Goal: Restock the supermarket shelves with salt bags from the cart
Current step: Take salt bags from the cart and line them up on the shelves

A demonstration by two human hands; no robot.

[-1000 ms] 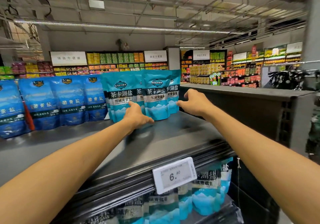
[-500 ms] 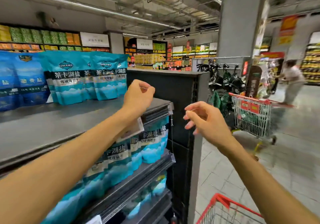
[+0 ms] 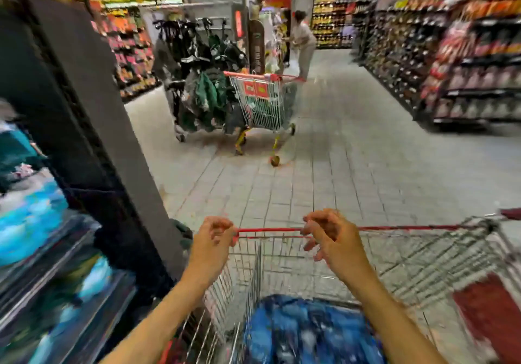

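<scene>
A supermarket aisle of pale grey floor tiles point(image 3: 352, 149) runs away toward the far end, with blurred shelves of red and dark packets point(image 3: 462, 62) along the right side. On the near left stands a dark grey shelving unit point(image 3: 93, 115), and its lower shelves hold smeared turquoise bags point(image 3: 31, 217), too blurred to read.

In the near foreground is a silver wire shopping cart with a red top rim point(image 3: 423, 253). Inside it, at the bottom of the view, lie dark blue salt bags point(image 3: 307, 332) piled together, their print unreadable through the blur.

Both arms reach out above the cart. The left hand point(image 3: 211, 242) hangs over the cart's far left corner with its fingers loosely curled and nothing in them. The right hand point(image 3: 332, 237) is beside it to the right, fingers likewise curled inward and holding nothing; whether either hand touches the red rim cannot be told.

Farther down the aisle a second wire cart with red trim and yellow wheel legs point(image 3: 262, 104) stands by a rack of dark green bags point(image 3: 208, 90). Beyond it a person in pale clothes point(image 3: 303, 42) bends toward a display.
</scene>
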